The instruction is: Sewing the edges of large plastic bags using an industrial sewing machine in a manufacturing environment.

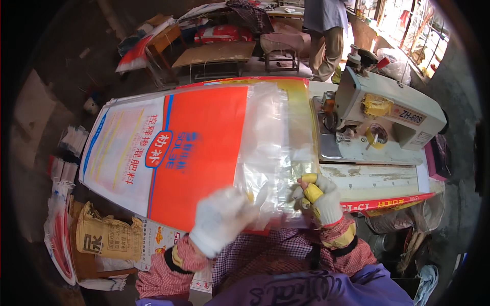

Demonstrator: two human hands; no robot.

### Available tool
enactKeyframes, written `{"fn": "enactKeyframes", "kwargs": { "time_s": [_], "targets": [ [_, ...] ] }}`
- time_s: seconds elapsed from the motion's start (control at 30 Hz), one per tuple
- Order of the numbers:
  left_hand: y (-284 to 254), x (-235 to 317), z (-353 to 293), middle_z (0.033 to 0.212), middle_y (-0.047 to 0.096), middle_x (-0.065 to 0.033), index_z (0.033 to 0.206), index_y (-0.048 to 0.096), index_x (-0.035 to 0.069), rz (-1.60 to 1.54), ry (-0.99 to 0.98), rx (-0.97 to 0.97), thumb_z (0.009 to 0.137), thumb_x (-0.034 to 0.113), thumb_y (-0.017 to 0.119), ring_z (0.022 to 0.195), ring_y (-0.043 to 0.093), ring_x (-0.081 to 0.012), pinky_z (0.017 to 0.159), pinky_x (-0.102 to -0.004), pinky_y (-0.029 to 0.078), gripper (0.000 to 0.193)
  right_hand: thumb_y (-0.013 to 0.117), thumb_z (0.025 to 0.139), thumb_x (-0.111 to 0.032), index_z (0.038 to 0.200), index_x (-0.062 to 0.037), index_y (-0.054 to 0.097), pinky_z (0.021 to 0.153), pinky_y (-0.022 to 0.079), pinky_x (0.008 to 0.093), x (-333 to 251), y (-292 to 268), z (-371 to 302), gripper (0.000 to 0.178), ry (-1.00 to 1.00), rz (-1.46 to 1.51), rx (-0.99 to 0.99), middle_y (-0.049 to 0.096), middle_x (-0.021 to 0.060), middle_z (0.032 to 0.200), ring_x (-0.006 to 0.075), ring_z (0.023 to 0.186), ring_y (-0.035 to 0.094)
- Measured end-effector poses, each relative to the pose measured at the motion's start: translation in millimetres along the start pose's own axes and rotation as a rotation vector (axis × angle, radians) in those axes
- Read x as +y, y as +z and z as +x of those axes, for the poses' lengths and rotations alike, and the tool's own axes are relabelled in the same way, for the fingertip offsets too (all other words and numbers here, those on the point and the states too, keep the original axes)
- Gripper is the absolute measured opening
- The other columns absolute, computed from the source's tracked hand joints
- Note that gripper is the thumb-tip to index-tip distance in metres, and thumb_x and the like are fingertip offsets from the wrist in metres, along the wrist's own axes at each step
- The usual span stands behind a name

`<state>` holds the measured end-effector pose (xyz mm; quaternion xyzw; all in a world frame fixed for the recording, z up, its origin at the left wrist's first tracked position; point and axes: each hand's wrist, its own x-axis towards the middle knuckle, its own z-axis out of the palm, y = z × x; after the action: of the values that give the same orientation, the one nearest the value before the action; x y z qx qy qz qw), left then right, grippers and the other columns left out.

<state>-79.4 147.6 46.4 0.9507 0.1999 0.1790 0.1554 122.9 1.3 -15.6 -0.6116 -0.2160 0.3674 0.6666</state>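
- Before us stands a white, worn wooden-looking tabletop (370,178) with a red printed front edge.
- Across its left part we see the flat orange-and-white printed plastic bags (204,132), lying stacked in front of us, left of the machine.
- Beyond our right hand we have a white metal sewing machine (377,120); the bags lie apart from its needle area.
- At the bags' right end we find the crinkled, clear plastic film (265,137). We judge the step in hand to be sorting these loose film edges; the next move calls for a light pinch on one slippery layer, with the bags kept flat.
- Our white-gloved left hand (222,219) blurs above the near edge, where orange meets clear; we cannot tell whether its fingers grasp anything.
- Our right hand (319,199), in a white glove with yellow-covered fingers (313,193), is at the film's near right corner. Those fingers curl inward, but we cannot tell whether they pinch the film.
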Motion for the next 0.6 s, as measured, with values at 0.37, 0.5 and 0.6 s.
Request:
{"fn": "enactKeyframes", "kwargs": {
  "time_s": [0.37,0.5,0.6],
  "targets": [
    [16,-22,20,0.083,0.061,-0.0110,0.089,0.065,0.003,0.003,0.147,0.084,0.076,0.008,0.065,0.079,0.061,-0.0316,0.070,-0.0407,0.051,0.013,0.061,0.094,-0.025,0.103,0.0015,0.060,0.056,0.049,0.0240,-24,42,-3,0.028,0.141,0.227,-0.016,0.065,0.0083,0.079,0.0128,0.065,0.060],
    [3,-4,-1,0.081,0.063,-0.0090,0.083,0.066,0.004,0.026,0.240,0.072,0.072,0.005,0.067,0.073,0.062,-0.0274,0.062,-0.0376,0.051,0.011,0.059,0.093,-0.048,0.100,-0.0015,0.062,0.065,0.050,0.0278,-22,54,-9,0.047,0.301,0.057,-0.140,0.064,0.0070,0.082,0.0143,0.076,0.061],
    [-1,1,-4,0.085,0.065,-0.0089,0.081,0.068,0.007,0.147,0.251,0.005,0.077,0.010,0.066,0.073,0.063,-0.0271,0.063,-0.0360,0.052,0.006,0.056,0.093,-0.049,0.097,-0.0026,0.067,0.064,0.050,0.0305,-18,59,12,0.048,0.302,-0.205,-0.244,0.064,0.0075,0.078,0.0153,0.073,0.061]
  ]
}}
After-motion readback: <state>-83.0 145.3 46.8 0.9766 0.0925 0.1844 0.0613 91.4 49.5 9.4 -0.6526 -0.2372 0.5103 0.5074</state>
